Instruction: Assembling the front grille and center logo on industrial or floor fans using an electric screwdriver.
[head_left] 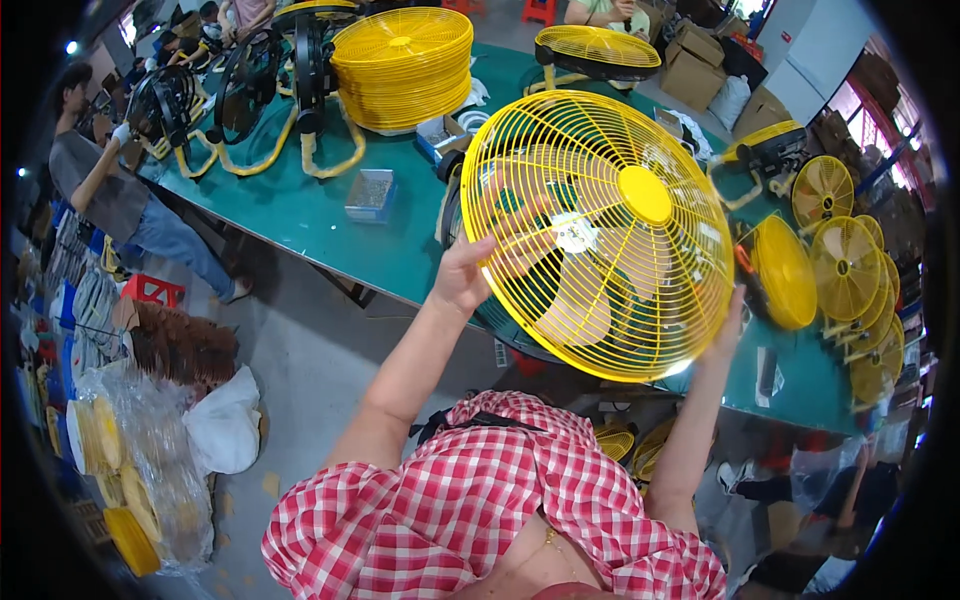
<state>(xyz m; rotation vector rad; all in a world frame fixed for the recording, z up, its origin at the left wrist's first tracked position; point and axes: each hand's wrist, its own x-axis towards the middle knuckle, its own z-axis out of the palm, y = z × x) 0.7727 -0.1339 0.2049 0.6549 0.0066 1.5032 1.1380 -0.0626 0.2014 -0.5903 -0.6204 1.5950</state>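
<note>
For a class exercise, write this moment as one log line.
left hand: holds yellow grille | right hand: at its right edge | small box: on green table

Readable texts: 0 | labels: 0 | brands: 0 | numbers: 0 | signs: 0

The round yellow wire grille (solid at its centre) is held up, tilted.

A green tabletop carried black fans on yellow tubular stands toward its left end, a tall stack of yellow grilles beside them, and an open box of small parts closer to the near edge. Farther right, a pale strip lay by that edge.
</note>
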